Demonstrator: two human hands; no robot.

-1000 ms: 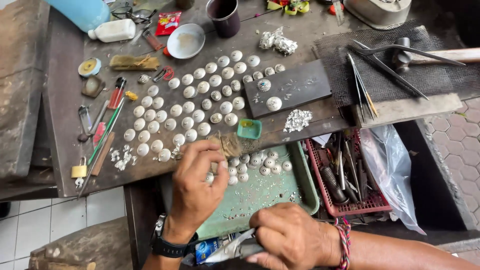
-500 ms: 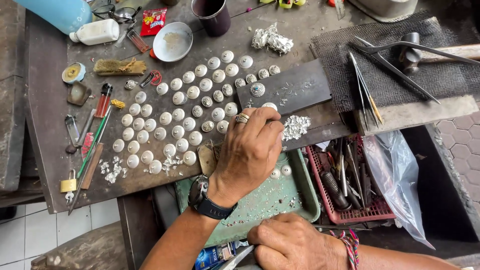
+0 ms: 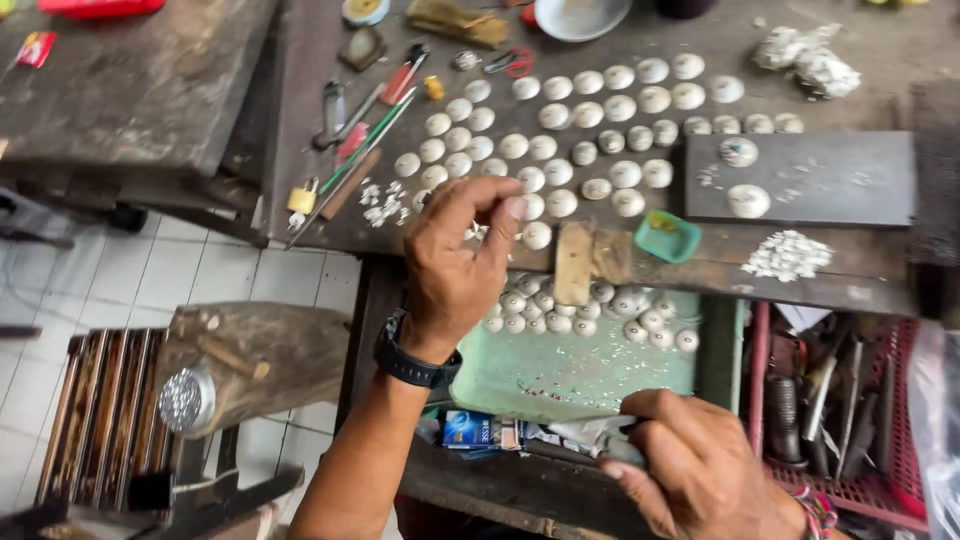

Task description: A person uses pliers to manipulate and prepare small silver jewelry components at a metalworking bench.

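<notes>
Tabletop [image 3: 880,70] with rows of pale round discs [image 3: 590,130]. We see our left hand [image 3: 462,262] raised over its near edge, thumb and forefinger pinched together at the tips [image 3: 510,207] just beside a disc [image 3: 537,236]; whether they grip anything we cannot tell. Our right hand [image 3: 700,470] lies low at the front, fingers closed on a dark tool [image 3: 600,440]. Between the hands sits a green tray [image 3: 590,370] with more discs. A red basket [image 3: 850,490] of tools stands to the right.
</notes>
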